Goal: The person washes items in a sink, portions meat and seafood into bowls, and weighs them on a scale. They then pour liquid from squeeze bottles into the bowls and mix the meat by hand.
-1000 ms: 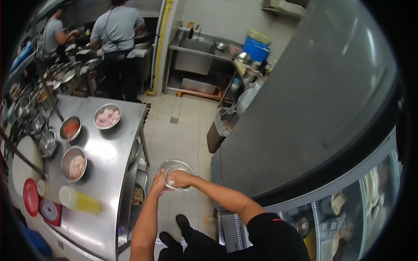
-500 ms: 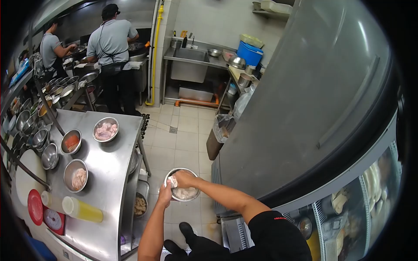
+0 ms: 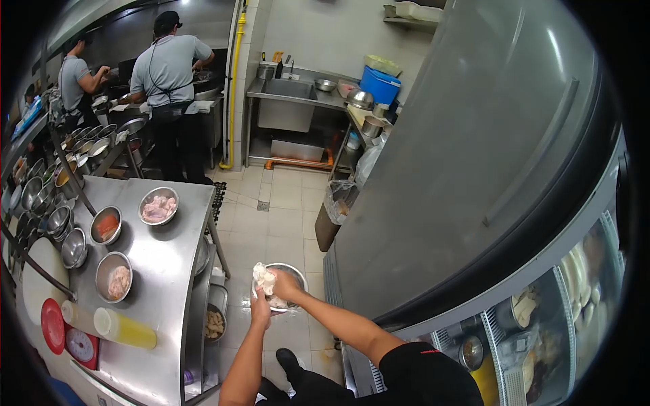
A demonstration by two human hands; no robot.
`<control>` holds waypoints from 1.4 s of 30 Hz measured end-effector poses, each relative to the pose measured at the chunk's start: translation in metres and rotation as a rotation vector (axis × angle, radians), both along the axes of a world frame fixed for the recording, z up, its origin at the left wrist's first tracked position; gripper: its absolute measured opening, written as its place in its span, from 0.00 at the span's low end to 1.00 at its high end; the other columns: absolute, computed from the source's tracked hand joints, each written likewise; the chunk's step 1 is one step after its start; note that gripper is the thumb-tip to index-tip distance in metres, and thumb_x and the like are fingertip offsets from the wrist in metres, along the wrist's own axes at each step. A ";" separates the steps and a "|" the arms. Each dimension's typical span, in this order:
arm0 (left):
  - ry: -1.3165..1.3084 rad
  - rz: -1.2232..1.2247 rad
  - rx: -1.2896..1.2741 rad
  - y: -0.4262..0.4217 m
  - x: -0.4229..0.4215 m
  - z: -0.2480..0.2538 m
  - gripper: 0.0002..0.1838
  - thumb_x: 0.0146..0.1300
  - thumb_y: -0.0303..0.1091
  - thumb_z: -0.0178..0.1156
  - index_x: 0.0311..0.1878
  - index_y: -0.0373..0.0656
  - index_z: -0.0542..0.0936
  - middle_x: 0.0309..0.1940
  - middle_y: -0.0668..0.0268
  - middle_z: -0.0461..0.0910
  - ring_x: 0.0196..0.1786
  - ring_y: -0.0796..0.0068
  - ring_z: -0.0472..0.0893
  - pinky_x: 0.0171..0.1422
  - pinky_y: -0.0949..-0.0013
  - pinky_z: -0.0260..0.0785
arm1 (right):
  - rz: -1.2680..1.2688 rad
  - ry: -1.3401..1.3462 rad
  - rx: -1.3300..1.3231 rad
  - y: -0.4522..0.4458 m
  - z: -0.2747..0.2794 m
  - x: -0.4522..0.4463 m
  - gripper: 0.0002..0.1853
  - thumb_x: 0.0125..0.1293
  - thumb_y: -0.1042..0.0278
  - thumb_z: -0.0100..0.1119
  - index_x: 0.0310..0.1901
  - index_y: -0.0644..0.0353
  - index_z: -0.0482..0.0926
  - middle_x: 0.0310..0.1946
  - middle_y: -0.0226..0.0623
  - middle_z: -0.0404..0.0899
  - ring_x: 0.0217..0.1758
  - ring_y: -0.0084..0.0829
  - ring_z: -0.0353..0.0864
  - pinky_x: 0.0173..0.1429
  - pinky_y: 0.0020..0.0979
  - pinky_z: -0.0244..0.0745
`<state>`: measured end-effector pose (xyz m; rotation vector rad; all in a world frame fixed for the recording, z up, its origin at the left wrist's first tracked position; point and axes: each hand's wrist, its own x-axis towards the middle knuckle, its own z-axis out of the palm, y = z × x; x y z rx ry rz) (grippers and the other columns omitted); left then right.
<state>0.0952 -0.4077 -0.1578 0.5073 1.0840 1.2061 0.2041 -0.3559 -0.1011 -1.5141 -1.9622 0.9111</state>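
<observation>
My left hand [image 3: 261, 308] grips the left rim of a metal bowl [image 3: 302, 277] held above the floor. Pale, whitish pieces lie inside the bowl. My right hand [image 3: 286, 285] reaches over the bowl with its fingers closed on a pale piece of food [image 3: 263, 277], which rises at the bowl's upper left rim. On the steel table [image 3: 159, 271] to the left are a bowl of pink meat [image 3: 158, 208], a bowl with orange-red food [image 3: 107, 227] and a bowl of pale meat [image 3: 119, 281].
A bottle of yellow liquid [image 3: 125, 327] and a red scale [image 3: 82, 345] stand on the table's near part. Two people [image 3: 162, 71] work at the back left. A bin [image 3: 328, 227] and a large grey fridge [image 3: 474, 169] are on the right.
The pale piece in my right hand has come up out of the bowl to its rim. The view has tilted up and shifted slightly. My left hand stays on the bowl.
</observation>
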 end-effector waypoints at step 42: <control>0.029 0.083 -0.024 -0.038 -0.083 0.015 0.25 0.73 0.49 0.39 0.64 0.43 0.61 0.53 0.52 0.72 0.45 0.58 0.82 0.32 0.53 0.82 | 0.368 -0.290 -0.036 -0.011 0.004 -0.074 0.23 0.51 0.66 0.61 0.49 0.66 0.74 0.45 0.55 0.78 0.52 0.50 0.76 0.58 0.41 0.71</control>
